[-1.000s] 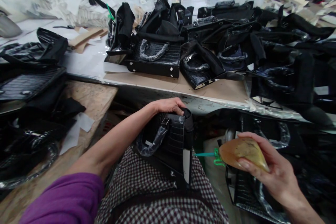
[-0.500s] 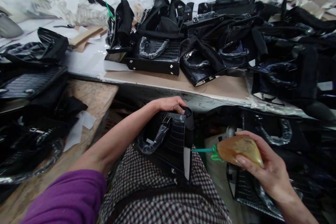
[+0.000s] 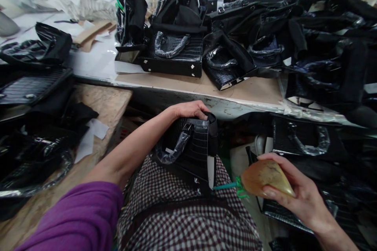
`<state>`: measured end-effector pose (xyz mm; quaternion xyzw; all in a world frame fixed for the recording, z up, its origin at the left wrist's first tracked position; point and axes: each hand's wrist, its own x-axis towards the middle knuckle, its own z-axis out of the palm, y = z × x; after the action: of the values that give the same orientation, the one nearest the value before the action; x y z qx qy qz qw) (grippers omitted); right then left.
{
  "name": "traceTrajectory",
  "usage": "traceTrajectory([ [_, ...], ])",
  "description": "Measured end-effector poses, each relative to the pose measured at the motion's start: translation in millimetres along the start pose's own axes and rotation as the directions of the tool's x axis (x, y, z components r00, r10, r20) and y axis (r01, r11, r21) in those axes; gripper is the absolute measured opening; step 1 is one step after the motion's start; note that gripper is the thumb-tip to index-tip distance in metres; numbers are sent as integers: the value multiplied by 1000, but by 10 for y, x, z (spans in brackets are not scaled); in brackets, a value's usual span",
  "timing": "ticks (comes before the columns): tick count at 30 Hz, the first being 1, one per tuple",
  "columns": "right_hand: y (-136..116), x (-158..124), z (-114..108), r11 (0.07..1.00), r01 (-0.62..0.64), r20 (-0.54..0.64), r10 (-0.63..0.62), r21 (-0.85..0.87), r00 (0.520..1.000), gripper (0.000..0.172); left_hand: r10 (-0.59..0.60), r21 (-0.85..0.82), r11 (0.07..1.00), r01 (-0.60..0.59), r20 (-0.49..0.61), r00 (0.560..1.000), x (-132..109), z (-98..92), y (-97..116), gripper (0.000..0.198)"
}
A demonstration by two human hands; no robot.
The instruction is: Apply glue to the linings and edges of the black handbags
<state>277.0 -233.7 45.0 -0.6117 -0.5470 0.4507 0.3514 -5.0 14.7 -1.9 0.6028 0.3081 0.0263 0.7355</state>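
On my lap, over a checked apron (image 3: 165, 219), rests a black crocodile-patterned handbag (image 3: 197, 145) with a plastic-wrapped handle (image 3: 173, 147). My left hand (image 3: 193, 109) grips the bag's upper edge, its fingers partly hidden behind the black material. A pale strip (image 3: 211, 170) shows along the bag's right side. My right hand (image 3: 300, 190) is closed around a yellowish squeeze bottle of glue (image 3: 263, 178). The bottle lies nearly level, and its thin green nozzle (image 3: 226, 186) points left, its tip at the lower end of the pale strip.
Several black handbags (image 3: 173, 53) crowd the worktable (image 3: 165, 82) ahead. More bags lie on a wooden board (image 3: 100, 98) at my left, and others are stacked low at my right (image 3: 306, 137). White scraps and plastic fill the back left.
The glue bottle and my right hand have moved down, taking the nozzle tip from the strip's upper part to its lower end. My left hand still holds the bag. The view has tilted slightly.
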Motion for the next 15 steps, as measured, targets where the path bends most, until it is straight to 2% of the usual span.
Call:
traceTrajectory([
  [3, 30, -46, 2, 1000, -11, -4, 11, 11, 1000, 44, 4, 3, 1000, -4, -11, 1000, 3, -23, -24, 23],
  [8, 47, -73, -3, 999, -40, -82, 41, 12, 996, 45, 7, 16, 1000, -6, -21, 1000, 3, -28, -28, 26],
  [13, 49, -73, 17, 992, -94, -19, 96, 84, 995, 48, 14, 33, 999, -13, -24, 1000, -6, -9, -2, 25],
  [15, 63, -48, 31, 989, -106, -49, 112, 105, 993, 47, 14, 39, 999, -13, -28, 1000, -9, 0, 5, 25],
])
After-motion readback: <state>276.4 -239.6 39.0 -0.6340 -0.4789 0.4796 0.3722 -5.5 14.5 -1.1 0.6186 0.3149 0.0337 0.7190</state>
